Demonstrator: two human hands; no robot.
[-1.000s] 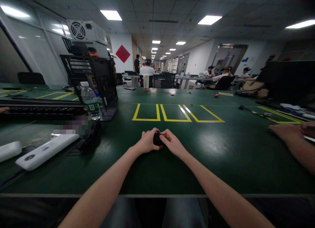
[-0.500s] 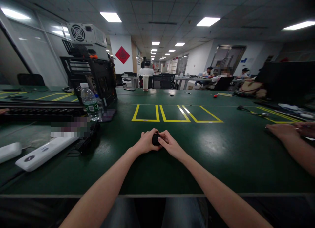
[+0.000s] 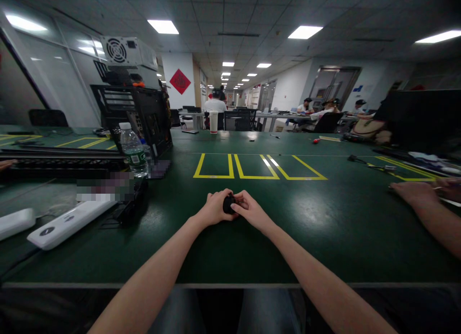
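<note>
Both of my hands meet in the middle of the green table [image 3: 324,228]. My left hand [image 3: 213,209] and my right hand [image 3: 249,210] are closed around a small black object [image 3: 228,204] held between them, resting on the table top. The object is mostly hidden by my fingers, so I cannot name it. Just beyond my hands lie yellow tape rectangles [image 3: 257,167] marked on the table.
At the left stand a water bottle [image 3: 133,150], a black computer case [image 3: 135,117] with a white power supply [image 3: 127,50] on top, and white power strips [image 3: 68,223]. Another person's hand [image 3: 414,192] rests at the right edge. A cup [image 3: 213,121] stands far back.
My hands stay together on the black object with only slight finger shifts. The view has drifted a little.
</note>
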